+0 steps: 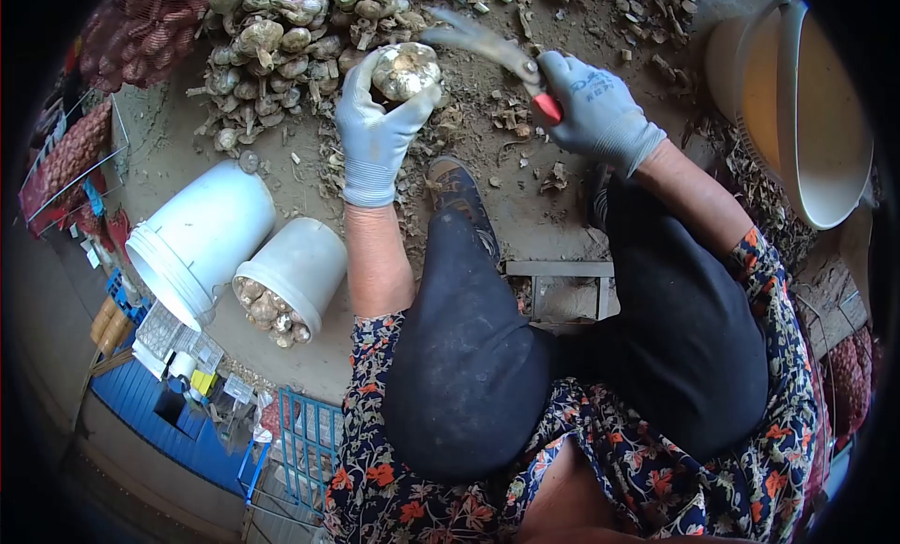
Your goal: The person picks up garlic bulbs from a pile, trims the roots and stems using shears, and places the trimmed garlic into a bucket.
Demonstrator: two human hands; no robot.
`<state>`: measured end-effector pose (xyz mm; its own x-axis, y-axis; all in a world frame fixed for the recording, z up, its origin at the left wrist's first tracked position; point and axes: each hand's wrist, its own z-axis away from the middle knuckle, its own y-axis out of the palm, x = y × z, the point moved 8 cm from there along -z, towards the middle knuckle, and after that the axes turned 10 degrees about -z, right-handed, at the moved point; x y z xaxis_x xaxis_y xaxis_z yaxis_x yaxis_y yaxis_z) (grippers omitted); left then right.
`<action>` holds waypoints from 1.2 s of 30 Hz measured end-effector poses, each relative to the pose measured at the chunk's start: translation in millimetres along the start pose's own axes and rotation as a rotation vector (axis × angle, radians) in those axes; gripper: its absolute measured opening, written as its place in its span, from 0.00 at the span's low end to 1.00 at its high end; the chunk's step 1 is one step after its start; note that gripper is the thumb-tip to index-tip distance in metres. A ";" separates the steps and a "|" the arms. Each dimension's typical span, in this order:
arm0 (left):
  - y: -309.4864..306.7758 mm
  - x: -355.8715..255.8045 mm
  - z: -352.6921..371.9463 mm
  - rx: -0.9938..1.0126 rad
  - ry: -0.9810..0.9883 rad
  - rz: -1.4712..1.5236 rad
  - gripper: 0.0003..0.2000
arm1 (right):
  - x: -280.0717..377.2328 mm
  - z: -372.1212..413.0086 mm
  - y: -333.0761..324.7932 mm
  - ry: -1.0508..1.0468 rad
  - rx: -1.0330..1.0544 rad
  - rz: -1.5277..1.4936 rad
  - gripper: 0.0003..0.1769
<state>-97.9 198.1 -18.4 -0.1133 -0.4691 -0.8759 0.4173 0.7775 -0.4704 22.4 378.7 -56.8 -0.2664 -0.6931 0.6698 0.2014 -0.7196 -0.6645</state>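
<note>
My left hand, in a grey-white work glove, is closed around a large garlic bulb. The bulb's pale cut top faces the camera. In my right hand, gloved alike, is a pair of pruning shears with a red handle. Their blades are smeared by motion and point left toward the bulb, a little apart from it. Just beyond my left hand lies a heap of garlic bulbs with stems. Dry skins and cut stem pieces litter the ground below the shears.
At left, a white bucket lies tipped beside a smaller bucket holding garlic. Large pale tubs stand at right. Red mesh sacks fill the upper left. Between my legs is a metal frame.
</note>
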 end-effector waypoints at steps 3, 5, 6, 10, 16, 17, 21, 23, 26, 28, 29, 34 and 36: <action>15.6 1.4 7.2 0.227 -0.197 0.180 0.29 | 16.1 8.2 -17.5 -0.188 -0.103 0.137 0.22; 16.2 3.9 9.1 0.346 -0.220 0.168 0.30 | 20.6 7.9 -20.3 -0.324 -0.137 0.273 0.25; 18.2 6.1 11.7 0.458 -0.234 0.158 0.31 | 25.3 9.1 -24.3 -0.409 -0.172 0.337 0.24; 16.5 11.6 14.4 0.602 -0.177 0.040 0.34 | 25.9 8.4 -12.1 -0.364 0.068 0.387 0.31; 18.8 9.1 19.4 0.627 -0.038 -0.063 0.33 | 10.6 14.6 16.5 -0.358 0.175 0.357 0.25; 19.4 13.4 22.0 0.638 -0.119 -0.013 0.32 | 12.1 16.7 17.4 -0.403 0.140 0.351 0.22; 20.6 23.7 27.0 0.647 -0.227 0.108 0.32 | 13.1 20.8 21.5 -0.434 0.144 0.218 0.20; 22.0 25.5 30.4 0.656 -0.272 0.181 0.32 | -1.6 21.4 34.4 -0.169 0.344 -0.040 0.18; 22.4 20.7 33.2 0.679 -0.244 0.268 0.33 | -5.1 26.8 32.1 -0.225 0.200 -0.057 0.16; 20.4 27.5 27.9 0.614 -0.250 0.218 0.33 | -12.0 32.1 31.1 -0.148 0.247 -0.088 0.18; 21.2 28.6 29.7 0.633 -0.321 0.284 0.34 | -3.8 33.6 17.5 -0.267 0.122 -0.025 0.20; 29.7 15.4 28.6 0.755 -0.151 0.042 0.31 | 8.6 32.7 6.7 -0.378 0.092 0.235 0.23; 32.5 18.4 31.0 0.833 -0.251 -0.002 0.32 | 5.6 31.1 13.7 -0.363 0.154 0.252 0.21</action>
<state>-58.5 201.7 -46.4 0.0464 -0.6251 -0.7791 0.9525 0.2628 -0.1541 53.0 363.6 -51.9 0.1503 -0.7972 0.5847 0.3620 -0.5060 -0.7829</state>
